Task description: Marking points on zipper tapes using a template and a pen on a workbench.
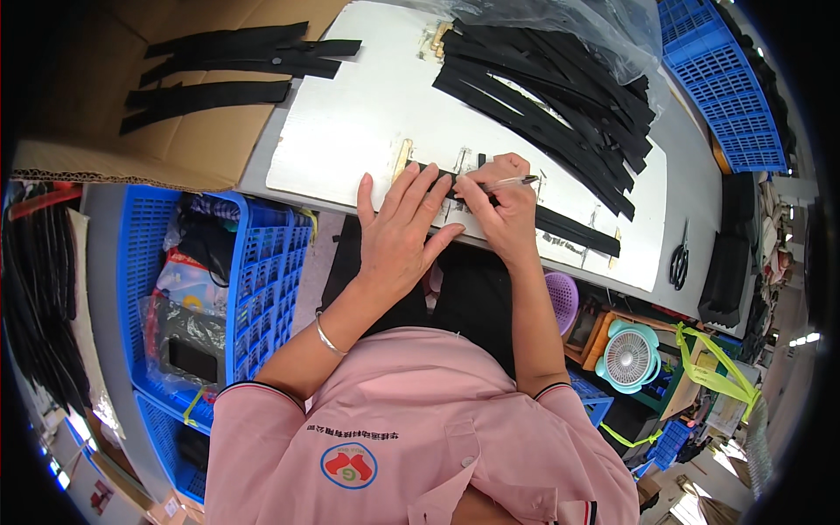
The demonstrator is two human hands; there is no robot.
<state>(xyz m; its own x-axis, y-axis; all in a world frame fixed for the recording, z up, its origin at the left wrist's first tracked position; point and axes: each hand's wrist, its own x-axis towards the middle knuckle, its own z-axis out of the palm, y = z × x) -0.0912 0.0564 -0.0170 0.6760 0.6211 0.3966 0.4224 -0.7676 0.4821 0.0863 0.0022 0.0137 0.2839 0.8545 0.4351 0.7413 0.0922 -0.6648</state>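
My left hand lies with its fingers stretched out, the fingertips pressing on a narrow black fabric strip along the near edge of a white board. Just to its right, my right hand is closed around a slim pen, its lower end close to the strip beside my left fingertips. The pen's tip is hidden by the fingers. A small wooden piece on the board stands by the strip's left end. Farther back on the board lies a heap of black strips.
More black strips lie on a cardboard box at the far left. Black-handled scissors rest on the table's right side. A blue basket stands left of my legs; a small fan and purple basket are at right.
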